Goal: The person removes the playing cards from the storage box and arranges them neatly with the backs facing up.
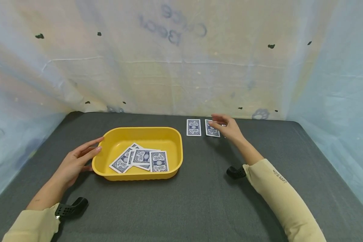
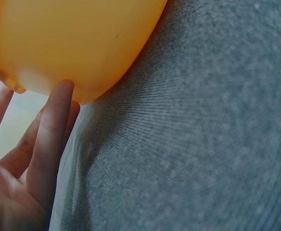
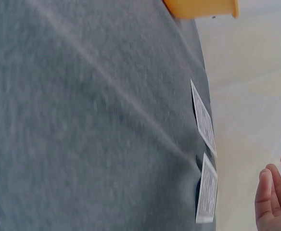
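Note:
A yellow tray (image 1: 115,134) rests on the dark table with several blue-backed playing cards (image 1: 143,157) lying loosely overlapped in it, face down. At its left end my left hand (image 1: 77,163) reaches to the rim, fingers mostly straight. The left wrist view has the fingertips (image 2: 63,86) right at the tray's outer wall (image 2: 78,43). My right hand (image 1: 228,128) hovers with loosely bent fingers over a face-down card (image 1: 211,130), covering part of it. In the right wrist view nothing sits between the fingers (image 3: 264,190). Left of that card lies another face-down card (image 1: 193,127).
White edges of a further card (image 1: 225,126) peek out behind the right hand. A pale plastic sheet (image 1: 181,77) hangs along the table's back and sides. Dark wrist straps (image 1: 71,208) stick out from both sleeves. The grey tabletop (image 1: 175,208) extends in front of the tray.

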The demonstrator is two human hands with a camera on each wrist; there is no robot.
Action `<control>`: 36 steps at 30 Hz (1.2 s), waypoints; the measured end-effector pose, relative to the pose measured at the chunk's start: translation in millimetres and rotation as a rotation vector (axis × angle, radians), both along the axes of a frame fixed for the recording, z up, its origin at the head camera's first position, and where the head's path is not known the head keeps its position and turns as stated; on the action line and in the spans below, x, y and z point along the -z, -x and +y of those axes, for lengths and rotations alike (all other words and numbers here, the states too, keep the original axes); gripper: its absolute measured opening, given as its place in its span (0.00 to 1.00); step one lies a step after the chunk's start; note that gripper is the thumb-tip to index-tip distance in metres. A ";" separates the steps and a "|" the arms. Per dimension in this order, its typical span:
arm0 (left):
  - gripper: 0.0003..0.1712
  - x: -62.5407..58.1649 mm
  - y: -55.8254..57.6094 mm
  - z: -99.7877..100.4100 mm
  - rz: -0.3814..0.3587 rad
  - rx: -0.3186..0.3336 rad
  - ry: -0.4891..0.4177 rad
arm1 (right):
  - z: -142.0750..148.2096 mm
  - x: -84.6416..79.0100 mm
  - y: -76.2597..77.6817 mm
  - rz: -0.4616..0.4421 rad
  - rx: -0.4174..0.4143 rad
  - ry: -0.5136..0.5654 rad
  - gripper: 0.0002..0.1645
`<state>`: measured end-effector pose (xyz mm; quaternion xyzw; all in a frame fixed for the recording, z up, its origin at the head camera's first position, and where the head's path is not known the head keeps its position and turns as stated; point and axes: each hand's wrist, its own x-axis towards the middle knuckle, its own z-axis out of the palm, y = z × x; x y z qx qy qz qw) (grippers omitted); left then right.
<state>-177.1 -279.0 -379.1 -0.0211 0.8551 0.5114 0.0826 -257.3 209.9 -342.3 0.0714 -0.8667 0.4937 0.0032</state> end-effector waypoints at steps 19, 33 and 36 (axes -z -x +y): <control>0.36 -1.0 1.6 0.5 -0.003 0.008 -0.007 | -40.2 -7.1 -9.3 0.031 -0.088 0.043 0.27; 0.36 -2.2 0.7 2.0 -0.005 0.012 -0.005 | -64.0 -10.9 -18.9 0.028 -0.176 0.117 0.26; 0.36 -2.3 0.4 1.4 -0.006 0.008 -0.004 | -70.3 -11.8 -21.1 0.029 -0.197 0.109 0.24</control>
